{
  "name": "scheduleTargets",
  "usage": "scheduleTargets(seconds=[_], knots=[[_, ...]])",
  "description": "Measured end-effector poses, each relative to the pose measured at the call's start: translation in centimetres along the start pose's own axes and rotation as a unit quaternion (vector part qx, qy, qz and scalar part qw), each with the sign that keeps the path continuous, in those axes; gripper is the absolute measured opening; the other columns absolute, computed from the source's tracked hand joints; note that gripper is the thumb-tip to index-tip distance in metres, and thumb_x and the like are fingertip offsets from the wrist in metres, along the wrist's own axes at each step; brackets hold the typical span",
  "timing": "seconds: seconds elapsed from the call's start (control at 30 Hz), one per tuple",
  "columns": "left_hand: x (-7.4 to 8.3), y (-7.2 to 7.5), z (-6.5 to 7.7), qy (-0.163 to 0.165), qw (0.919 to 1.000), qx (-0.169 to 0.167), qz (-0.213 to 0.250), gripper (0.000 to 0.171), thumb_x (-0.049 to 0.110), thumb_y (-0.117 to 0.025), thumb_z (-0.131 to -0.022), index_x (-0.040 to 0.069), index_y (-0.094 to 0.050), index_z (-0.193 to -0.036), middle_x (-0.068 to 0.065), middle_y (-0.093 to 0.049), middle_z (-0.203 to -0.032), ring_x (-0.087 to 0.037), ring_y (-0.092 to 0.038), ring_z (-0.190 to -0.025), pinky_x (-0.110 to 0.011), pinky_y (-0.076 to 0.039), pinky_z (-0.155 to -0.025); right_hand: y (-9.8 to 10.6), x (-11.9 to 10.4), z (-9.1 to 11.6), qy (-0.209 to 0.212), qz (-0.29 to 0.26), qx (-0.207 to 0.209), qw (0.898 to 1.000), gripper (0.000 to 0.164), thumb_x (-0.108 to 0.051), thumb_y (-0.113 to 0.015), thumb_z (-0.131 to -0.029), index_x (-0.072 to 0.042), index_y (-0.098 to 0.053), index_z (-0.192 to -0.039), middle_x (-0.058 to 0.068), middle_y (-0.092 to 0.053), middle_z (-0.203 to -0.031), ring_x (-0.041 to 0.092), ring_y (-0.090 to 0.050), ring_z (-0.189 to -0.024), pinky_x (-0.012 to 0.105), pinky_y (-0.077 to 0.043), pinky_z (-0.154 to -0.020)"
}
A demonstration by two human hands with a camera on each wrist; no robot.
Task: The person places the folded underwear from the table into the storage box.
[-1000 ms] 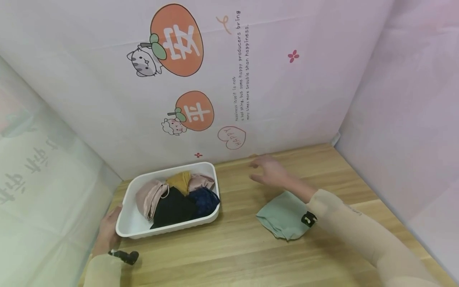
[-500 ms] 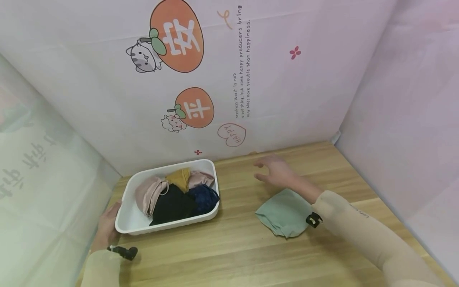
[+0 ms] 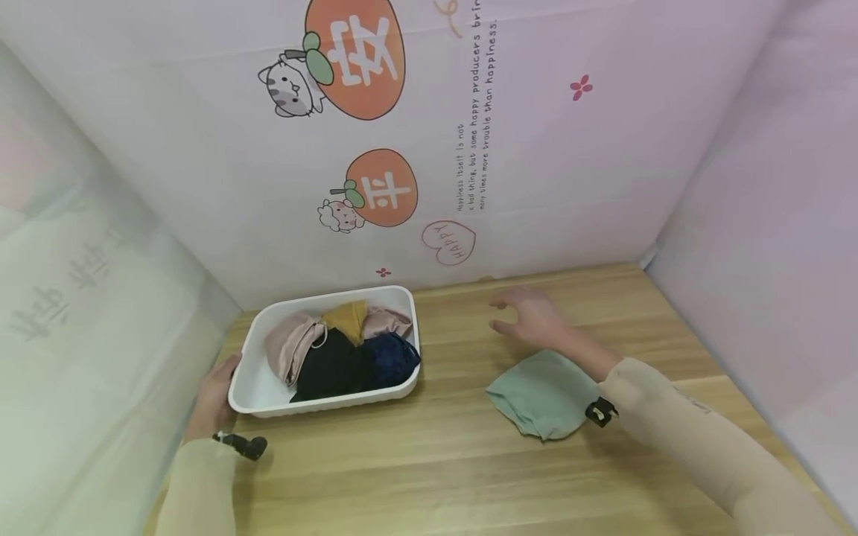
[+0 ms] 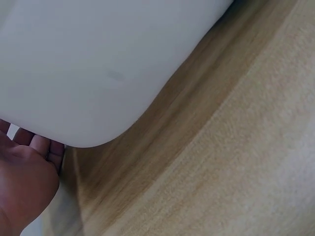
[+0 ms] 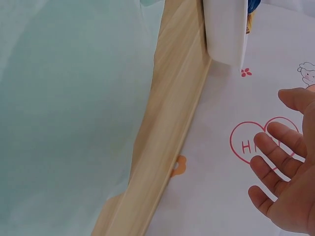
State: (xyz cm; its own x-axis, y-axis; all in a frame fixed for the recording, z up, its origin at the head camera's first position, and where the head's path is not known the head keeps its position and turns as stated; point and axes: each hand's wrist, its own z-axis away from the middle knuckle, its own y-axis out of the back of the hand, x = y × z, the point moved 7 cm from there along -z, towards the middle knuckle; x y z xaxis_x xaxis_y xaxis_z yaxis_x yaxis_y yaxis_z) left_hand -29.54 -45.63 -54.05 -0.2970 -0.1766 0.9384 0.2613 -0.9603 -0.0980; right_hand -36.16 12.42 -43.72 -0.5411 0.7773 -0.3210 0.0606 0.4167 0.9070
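Note:
In the head view my left hand is at the left end of a white plastic bin. The left wrist view shows its fingers bent in against the bin's end wall, the fingertips partly hidden behind it. Folded fabric pieces lie in the bin: pink satin, black, mustard and navy. My right hand hovers near the back wall with its fingers spread and holding nothing. Just below its wrist lies a folded mint-green cloth on the table, filling the left of the right wrist view.
A wood-grain table lies under everything, bounded by a printed fabric backdrop behind and fabric walls at left and right. A black strap-mounted device sits at my right wrist, another at my left.
The head view has shifted, moving the scene slightly right and up. Both hands, the bin and the green cloth keep almost the same places on the table.

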Motion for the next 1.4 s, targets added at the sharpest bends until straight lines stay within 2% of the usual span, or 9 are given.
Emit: scheduleTargets(seconds=[0.1,0.27,0.4,0.53,0.67,0.9,1.1,1.27,1.4], knots=[[0.5,-0.5,-0.2,-0.002,1.0,0.001,0.005,0.035,0.034,-0.059,-0.102,0.024,-0.058,-0.135,0.023,-0.07,-0.1,0.001,-0.063,-0.098,-0.014,-0.055,-0.086,0.3,0.1,0.1,0.0,0.003,-0.002,1.0,0.043,-0.035,-0.074,-0.089,-0.008,-0.069,-0.122,0.009,-0.073,-0.115,0.029,-0.064,-0.112,0.051,-0.05,-0.104],[0.4,-0.1,-0.9,0.012,0.9997,0.018,0.003,0.016,0.035,-0.062,-0.099,0.029,-0.067,-0.113,0.021,-0.071,-0.095,0.001,-0.065,-0.091,-0.016,-0.058,-0.081,0.3,0.0,0.3,-0.004,0.004,-0.007,1.0,0.043,-0.036,-0.074,-0.088,-0.008,-0.069,-0.121,0.009,-0.073,-0.114,0.03,-0.064,-0.112,0.053,-0.05,-0.103],[0.4,-0.1,-1.0,0.018,0.9996,0.021,-0.008,0.028,0.037,-0.063,-0.098,0.026,-0.064,-0.124,0.018,-0.072,-0.094,-0.002,-0.067,-0.09,-0.019,-0.059,-0.08,0.1,0.2,0.3,-0.008,0.009,-0.009,1.0,0.043,-0.036,-0.074,-0.089,-0.009,-0.069,-0.122,0.008,-0.073,-0.114,0.028,-0.064,-0.112,0.051,-0.051,-0.101],[1.3,-0.9,-0.9,0.012,0.9996,0.01,-0.025,0.058,0.041,-0.063,-0.098,0.017,-0.046,-0.148,0.017,-0.073,-0.096,-0.003,-0.069,-0.091,-0.021,-0.06,-0.081,0.2,0.6,0.5,-0.012,0.008,-0.001,1.0,0.042,-0.036,-0.075,-0.088,-0.01,-0.069,-0.121,0.007,-0.073,-0.112,0.028,-0.063,-0.111,0.051,-0.051,-0.1],[2.0,-1.5,-0.7,0.003,0.9983,0.008,-0.057,0.073,0.045,-0.061,-0.098,0.01,-0.033,-0.155,0.019,-0.072,-0.095,-0.003,-0.069,-0.091,-0.023,-0.06,-0.082,0.5,0.7,0.7,-0.008,0.006,0.011,1.0,0.04,-0.034,-0.076,-0.087,-0.009,-0.07,-0.119,0.007,-0.074,-0.11,0.028,-0.063,-0.111,0.051,-0.051,-0.099],[1.8,-1.3,-0.1,0.007,0.9953,0.012,-0.096,0.069,0.047,-0.057,-0.1,0.011,-0.036,-0.154,0.02,-0.071,-0.093,-0.003,-0.068,-0.089,-0.023,-0.059,-0.081,0.2,0.5,1.2,-0.001,0.011,0.003,1.0,0.04,-0.034,-0.075,-0.087,-0.009,-0.071,-0.117,0.007,-0.075,-0.109,0.028,-0.066,-0.107,0.052,-0.051,-0.099],[1.5,-1.1,0.3,0.006,0.9975,-0.012,-0.069,0.054,0.045,-0.057,-0.1,0.014,-0.05,-0.144,0.014,-0.074,-0.096,-0.008,-0.07,-0.091,-0.027,-0.06,-0.08,0.1,0.8,1.8,-0.009,0.009,0.0,1.0,0.041,-0.036,-0.075,-0.088,-0.01,-0.07,-0.119,0.007,-0.074,-0.11,0.028,-0.065,-0.109,0.051,-0.052,-0.099],[1.6,-1.1,0.0,-0.004,0.9955,0.0,-0.095,0.063,0.047,-0.058,-0.099,0.013,-0.043,-0.149,0.019,-0.073,-0.093,-0.004,-0.07,-0.088,-0.024,-0.06,-0.08,0.4,1.1,2.4,-0.005,0.006,0.006,1.0,0.041,-0.034,-0.075,-0.088,-0.009,-0.07,-0.119,0.007,-0.074,-0.11,0.029,-0.064,-0.108,0.051,-0.054,-0.094],[1.5,-1.0,-0.1,-0.002,0.9946,-0.001,-0.104,0.06,0.049,-0.057,-0.099,0.015,-0.046,-0.147,0.02,-0.072,-0.091,-0.002,-0.069,-0.086,-0.022,-0.06,-0.077,0.4,1.4,2.9,-0.006,0.008,0.003,1.0,0.04,-0.034,-0.074,-0.088,-0.009,-0.07,-0.12,0.007,-0.074,-0.109,0.028,-0.064,-0.108,0.051,-0.054,-0.093]])
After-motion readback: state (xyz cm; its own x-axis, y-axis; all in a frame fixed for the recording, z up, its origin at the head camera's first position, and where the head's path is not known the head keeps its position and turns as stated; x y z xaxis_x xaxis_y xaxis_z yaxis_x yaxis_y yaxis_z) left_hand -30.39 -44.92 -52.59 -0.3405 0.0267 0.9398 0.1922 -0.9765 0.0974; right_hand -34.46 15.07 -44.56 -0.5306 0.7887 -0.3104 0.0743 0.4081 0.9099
